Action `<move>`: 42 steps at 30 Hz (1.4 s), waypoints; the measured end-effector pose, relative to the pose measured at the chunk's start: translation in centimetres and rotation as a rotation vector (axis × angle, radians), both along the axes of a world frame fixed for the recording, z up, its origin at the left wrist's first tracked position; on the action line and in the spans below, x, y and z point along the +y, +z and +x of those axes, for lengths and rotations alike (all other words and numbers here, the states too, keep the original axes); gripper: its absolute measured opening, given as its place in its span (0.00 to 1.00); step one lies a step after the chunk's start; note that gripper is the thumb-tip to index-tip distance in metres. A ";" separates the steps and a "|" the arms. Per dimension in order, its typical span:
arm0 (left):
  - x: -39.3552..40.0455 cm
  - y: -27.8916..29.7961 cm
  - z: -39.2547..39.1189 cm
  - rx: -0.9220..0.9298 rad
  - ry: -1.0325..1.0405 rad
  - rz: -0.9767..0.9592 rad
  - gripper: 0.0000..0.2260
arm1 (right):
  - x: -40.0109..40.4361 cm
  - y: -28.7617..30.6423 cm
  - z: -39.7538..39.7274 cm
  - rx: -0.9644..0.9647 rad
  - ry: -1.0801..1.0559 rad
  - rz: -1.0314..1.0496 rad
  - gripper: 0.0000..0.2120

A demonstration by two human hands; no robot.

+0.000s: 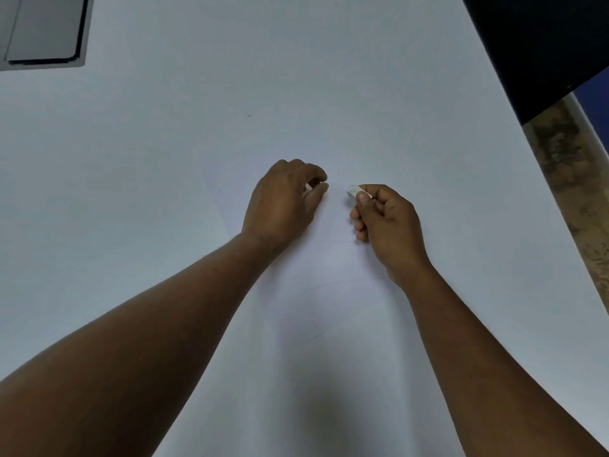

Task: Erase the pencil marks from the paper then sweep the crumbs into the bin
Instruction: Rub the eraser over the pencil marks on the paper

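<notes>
Two bare forearms reach up from the lower frame over the white bench. At centre, the left hand rests curled on the faint paper, pinching something small I cannot identify; just right, the right hand grips a white eraser.

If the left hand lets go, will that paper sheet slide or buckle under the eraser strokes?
Probably slides: the paper lies thin and flat on a smooth white table, so grip looks slight. It likely buckles too, being floppy, if the eraser in the right hand pushes toward a free edge. The left hand resting on it should prevent both.
</notes>
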State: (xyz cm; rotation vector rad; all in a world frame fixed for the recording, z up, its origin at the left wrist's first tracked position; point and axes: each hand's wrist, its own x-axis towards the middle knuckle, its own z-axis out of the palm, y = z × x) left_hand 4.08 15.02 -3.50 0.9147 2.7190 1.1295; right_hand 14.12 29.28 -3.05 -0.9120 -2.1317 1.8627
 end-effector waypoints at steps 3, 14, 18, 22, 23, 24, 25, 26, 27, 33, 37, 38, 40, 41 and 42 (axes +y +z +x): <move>-1.3 0.1 -0.3 -0.054 0.037 0.034 0.05 | 0.0 0.1 0.0 0.000 -0.001 -0.008 0.08; -6.4 -0.7 -0.2 0.033 0.114 0.031 0.15 | -0.3 -0.1 0.0 0.013 -0.031 -0.001 0.06; -8.4 -0.7 1.1 0.048 0.113 -0.094 0.24 | -0.3 -0.1 0.0 0.016 -0.034 0.000 0.06; -11.4 -1.6 3.6 0.030 -0.008 -0.307 0.39 | -0.3 -0.2 0.0 0.027 -0.042 -0.008 0.07; -12.0 -1.7 4.2 0.032 -0.028 -0.344 0.41 | -0.3 -0.2 0.0 0.034 -0.049 -0.018 0.07; -12.5 -1.7 4.6 0.030 -0.037 -0.365 0.42 | -0.4 -0.3 0.0 0.039 -0.056 -0.028 0.08; -12.7 -1.6 4.9 0.022 -0.040 -0.373 0.44 | -0.4 -0.3 0.0 0.042 -0.060 -0.032 0.09; -12.9 -1.6 5.1 0.011 -0.041 -0.381 0.45 | -0.5 -0.4 0.0 0.041 -0.059 -0.030 0.10; -12.9 -1.5 5.3 0.000 -0.046 -0.392 0.45 | -0.5 -0.4 0.0 0.039 -0.058 -0.024 0.11; -12.3 -2.1 6.1 0.010 -0.079 -0.507 0.46 | -0.7 -0.3 0.0 0.029 -0.090 0.004 0.10; -12.4 -2.5 6.0 0.057 -0.087 -0.538 0.45 | -1.0 0.3 -0.2 0.027 -0.168 -0.043 0.09; -12.5 -2.5 6.0 0.060 -0.087 -0.527 0.44 | -1.1 0.6 -0.2 0.032 -0.199 -0.064 0.09; -12.5 -2.6 6.0 0.054 -0.089 -0.504 0.43 | -1.2 1.1 0.0 0.039 -0.258 -0.098 0.09; -12.5 -2.6 6.0 0.057 -0.089 -0.499 0.43 | -1.3 1.3 0.3 0.043 -0.280 -0.101 0.09; -12.5 -2.7 6.0 0.064 -0.089 -0.501 0.42 | -1.5 1.5 0.7 0.047 -0.296 -0.093 0.09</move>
